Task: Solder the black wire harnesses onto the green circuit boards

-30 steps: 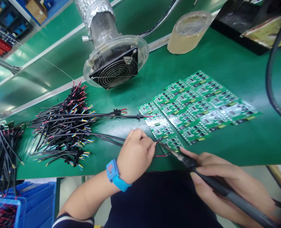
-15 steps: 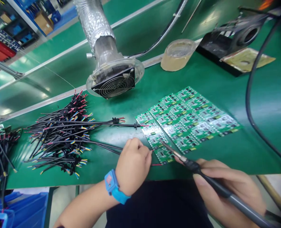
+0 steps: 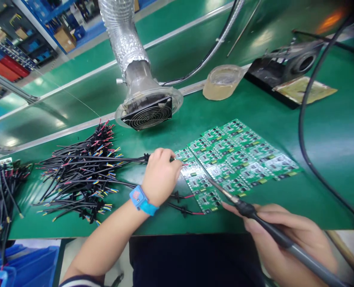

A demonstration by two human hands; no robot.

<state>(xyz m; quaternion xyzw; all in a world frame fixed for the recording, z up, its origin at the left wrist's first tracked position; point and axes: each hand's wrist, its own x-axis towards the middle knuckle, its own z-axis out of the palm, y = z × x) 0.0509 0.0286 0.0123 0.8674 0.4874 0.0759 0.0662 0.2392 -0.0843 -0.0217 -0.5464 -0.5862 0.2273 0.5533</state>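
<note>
My left hand (image 3: 161, 175), with a blue band on its wrist, pinches a black cable near its end. The cable's red wire tip (image 3: 185, 164) pokes out over the left column of the green circuit boards (image 3: 205, 191). Two more black cables (image 3: 184, 210) run under my wrist, their red ends at the lower boards of that column. In my right hand (image 3: 305, 239) is a soldering iron (image 3: 265, 227), held like a pen. Its tip hovers around the gap between the left column and the larger board panel (image 3: 236, 153); contact cannot be made out.
A pile of black cables (image 3: 84, 171) lies left, and another bundle (image 3: 7, 191) hangs over the edge above a blue bin (image 3: 30, 259). A fume extractor (image 3: 149, 111) overhangs the bench. Behind are a tape roll (image 3: 221, 83) and an iron stand (image 3: 272, 79). A black cord (image 3: 304, 131) loops right.
My left hand has moved up and left from the lower cables to an upper one. The iron stays near the same boards. The whole view has shifted slightly.
</note>
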